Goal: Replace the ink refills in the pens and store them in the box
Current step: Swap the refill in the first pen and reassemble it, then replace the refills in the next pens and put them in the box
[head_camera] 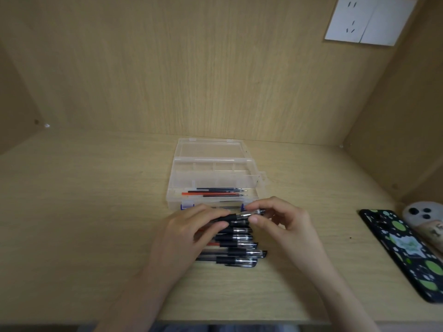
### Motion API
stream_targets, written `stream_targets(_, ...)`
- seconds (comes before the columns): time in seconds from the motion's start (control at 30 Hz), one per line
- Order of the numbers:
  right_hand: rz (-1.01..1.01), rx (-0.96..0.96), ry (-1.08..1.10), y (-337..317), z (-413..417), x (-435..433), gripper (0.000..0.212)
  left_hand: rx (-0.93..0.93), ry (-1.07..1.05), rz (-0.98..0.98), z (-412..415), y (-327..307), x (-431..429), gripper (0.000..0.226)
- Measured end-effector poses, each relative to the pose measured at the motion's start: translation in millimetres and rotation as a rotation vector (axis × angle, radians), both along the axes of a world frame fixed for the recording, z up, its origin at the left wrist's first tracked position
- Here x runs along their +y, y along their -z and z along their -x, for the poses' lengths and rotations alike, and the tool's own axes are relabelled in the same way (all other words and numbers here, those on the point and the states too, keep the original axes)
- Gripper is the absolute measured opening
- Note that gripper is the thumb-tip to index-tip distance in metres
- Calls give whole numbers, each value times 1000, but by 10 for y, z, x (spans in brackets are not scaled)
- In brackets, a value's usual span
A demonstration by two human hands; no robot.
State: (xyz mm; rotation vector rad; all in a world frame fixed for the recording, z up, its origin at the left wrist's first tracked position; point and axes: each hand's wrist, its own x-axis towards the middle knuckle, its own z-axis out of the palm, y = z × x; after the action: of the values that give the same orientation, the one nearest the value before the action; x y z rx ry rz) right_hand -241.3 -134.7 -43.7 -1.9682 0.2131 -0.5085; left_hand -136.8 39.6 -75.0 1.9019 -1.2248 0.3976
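We are pinching a black gel pen between left hand and right hand; just beyond them, the open clear box is holding red and dark refills.

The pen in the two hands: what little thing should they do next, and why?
Probably twist the clear plastic pen open: the left hand grips its black grip end, the right hand pinches its barrel, and loose red and dark refills wait in the open clear plastic box just behind.
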Motion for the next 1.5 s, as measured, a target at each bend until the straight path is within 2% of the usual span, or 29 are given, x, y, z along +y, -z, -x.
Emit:
stream_targets(0.27, -113, 23, 4, 93, -40, 83, 22, -31, 9, -13, -4, 18, -13, 29)
stream_targets(0.63, -106, 4, -70, 106, -55, 105, 24, -14, 8, -2, -8, 20, 16, 27)
stream_targets(0.77, -38, -6, -44, 1, -153, 56, 22, -23, -49, 10, 3, -11, -37, 33)
stream_targets(0.87, 27, -60, 90, -172, -311, -207, 20, -129, -104, -14, 8, -23, -81, 43)
stream_targets(0.93, 87, -86, 176, -255, -483, -386, 17, -145, -82, -15, -15, -9, -59, 36)
stream_targets(1.03, 156, -76, 226, -245, -789, -506, 13, -44, 12, -119, -39, 37, -27, 26)
stream_targets(1.2, 288, 21, 206, -63, -1181, -506, 14, 7, 39, -222, -61, 107, -43, 29)
stream_targets(1.37, 434, 133, 134, 100, -1261, -524, 26, -58, 33, -266, -80, 119, -55, 28)
stream_targets(1.5, 405, 40, 128, -5, -980, -430, 24, -95, 32, -307, -75, 126, -44, 30)
